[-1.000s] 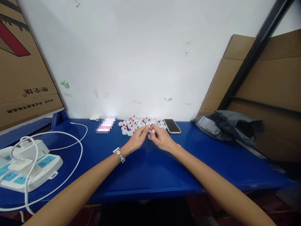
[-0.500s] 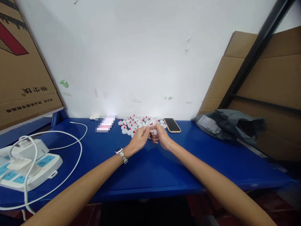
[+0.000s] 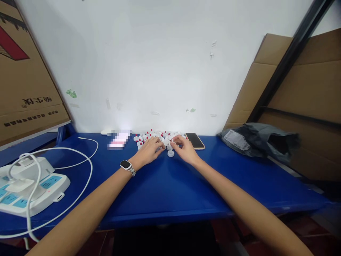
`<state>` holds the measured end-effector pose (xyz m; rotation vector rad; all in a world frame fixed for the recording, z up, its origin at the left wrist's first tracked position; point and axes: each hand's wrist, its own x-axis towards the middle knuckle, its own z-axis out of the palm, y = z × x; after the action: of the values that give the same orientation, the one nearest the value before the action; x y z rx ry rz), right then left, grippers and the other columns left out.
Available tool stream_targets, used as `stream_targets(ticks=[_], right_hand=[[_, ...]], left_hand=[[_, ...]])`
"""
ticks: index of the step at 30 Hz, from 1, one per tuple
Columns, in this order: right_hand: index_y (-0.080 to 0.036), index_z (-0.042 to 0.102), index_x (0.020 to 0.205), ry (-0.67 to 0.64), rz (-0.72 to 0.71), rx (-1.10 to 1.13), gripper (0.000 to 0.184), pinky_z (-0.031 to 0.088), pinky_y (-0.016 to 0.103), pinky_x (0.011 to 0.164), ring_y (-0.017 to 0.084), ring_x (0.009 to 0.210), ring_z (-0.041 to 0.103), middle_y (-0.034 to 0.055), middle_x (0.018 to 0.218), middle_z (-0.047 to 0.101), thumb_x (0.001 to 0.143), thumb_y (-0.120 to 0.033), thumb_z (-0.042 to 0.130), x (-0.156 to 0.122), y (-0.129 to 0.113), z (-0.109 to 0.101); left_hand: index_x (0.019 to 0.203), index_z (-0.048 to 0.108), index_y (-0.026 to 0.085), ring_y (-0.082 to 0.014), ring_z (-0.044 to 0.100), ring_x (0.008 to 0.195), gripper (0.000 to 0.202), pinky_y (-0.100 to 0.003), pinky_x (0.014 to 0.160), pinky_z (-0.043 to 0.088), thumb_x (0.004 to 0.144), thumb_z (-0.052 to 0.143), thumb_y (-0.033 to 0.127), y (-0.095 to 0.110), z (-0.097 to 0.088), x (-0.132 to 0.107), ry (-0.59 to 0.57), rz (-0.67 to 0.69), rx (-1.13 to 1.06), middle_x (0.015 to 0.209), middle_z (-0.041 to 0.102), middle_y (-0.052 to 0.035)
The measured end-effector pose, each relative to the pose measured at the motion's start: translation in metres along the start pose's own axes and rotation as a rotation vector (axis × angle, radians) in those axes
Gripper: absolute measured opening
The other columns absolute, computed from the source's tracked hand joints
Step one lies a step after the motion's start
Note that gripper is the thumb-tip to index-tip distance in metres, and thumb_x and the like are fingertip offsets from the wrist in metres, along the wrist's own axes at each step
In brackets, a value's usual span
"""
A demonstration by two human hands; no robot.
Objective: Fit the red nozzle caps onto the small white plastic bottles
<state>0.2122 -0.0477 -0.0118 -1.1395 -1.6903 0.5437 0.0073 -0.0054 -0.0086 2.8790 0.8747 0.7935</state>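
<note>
Well, a white wall (image 3: 160, 64) rose behind the back edge of a blue surface (image 3: 165, 192). A large printed carton (image 3: 26, 81) stood by the surface's back left corner, and brown cardboard (image 3: 306, 81) leaned beyond the right end. A crumpled grey plastic bag (image 3: 263, 140) lay toward the back right corner. At the left end sat a white power strip (image 3: 55, 190) with blue socket faces, while a white cable (image 3: 91, 169) looped over the surface near it. The left hand (image 3: 149, 150) and the right hand (image 3: 186, 148) were apart from each other, well back from the front edge and around the middle of the back edge. Between and behind them spread a pile of small white caps (image 3: 166, 135), close to that back edge. The left hand had its fingers bent over the pile's near left part; I could not tell whether the fingertips were pinching a cap. The right hand reached in at the near right part, thumb and forefinger curled toward one another, and whether they were clamped on anything could not be told either. A phone (image 3: 196, 140) lay by the back edge, just beside the right hand. A smartwatch (image 3: 125, 164) circled the left wrist. A single white cap (image 3: 171, 153) rested just beside the right fingertips, toward the front edge. Several caps in the pile bore tiny red tips (image 3: 165, 132).
</note>
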Motion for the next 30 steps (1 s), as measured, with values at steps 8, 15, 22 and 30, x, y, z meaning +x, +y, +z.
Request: stream_targets(ticks=[8,15,22,30], right_hand=[[-0.022,0.070,0.092,0.035,-0.165,-0.273,0.018,0.041,0.039,0.091,0.022,0.097,0.057,0.0063,0.094,0.065,0.089,-0.036,0.060,-0.006,-0.005,0.007],[-0.024,0.070,0.092,-0.135,-0.218,-0.497,0.017,0.031,0.045,0.094,0.024,0.098,0.050,0.0047,0.091,0.067,0.093,-0.034,0.056,-0.011,-0.006,0.018],[-0.025,0.067,0.110,-0.102,-0.225,-0.620,0.025,0.034,0.046,0.091,0.028,0.105,0.046,0.0084,0.101,0.062,0.091,-0.038,0.058,-0.012,-0.003,0.019],[-0.025,0.051,0.130,-0.047,-0.272,-0.452,0.046,0.033,0.045,0.099,0.027,0.115,0.052,0.0096,0.122,0.061,0.089,-0.045,0.060,-0.015,-0.016,0.013]], left_hand=[[0.100,0.067,0.022,-0.0246,0.054,0.100,0.025,-0.038,0.088,0.041,0.095,0.046,0.035,-0.015,-0.024,-0.005,0.037,-0.093,-0.014,0.099,0.061,-0.0073],[0.089,0.072,0.022,-0.0239,0.059,0.090,0.021,-0.036,0.082,0.041,0.087,0.058,0.038,-0.035,-0.036,-0.013,-0.050,-0.149,-0.021,0.093,0.066,-0.0067],[0.080,0.070,0.021,-0.0213,0.061,0.077,0.018,-0.032,0.072,0.041,0.085,0.061,0.036,-0.035,-0.029,-0.008,-0.032,-0.149,-0.134,0.081,0.068,-0.0060],[0.092,0.063,0.020,-0.0167,0.059,0.070,0.030,-0.029,0.066,0.044,0.093,0.050,0.047,0.000,-0.034,-0.002,0.112,-0.184,-0.402,0.081,0.067,-0.0027]])
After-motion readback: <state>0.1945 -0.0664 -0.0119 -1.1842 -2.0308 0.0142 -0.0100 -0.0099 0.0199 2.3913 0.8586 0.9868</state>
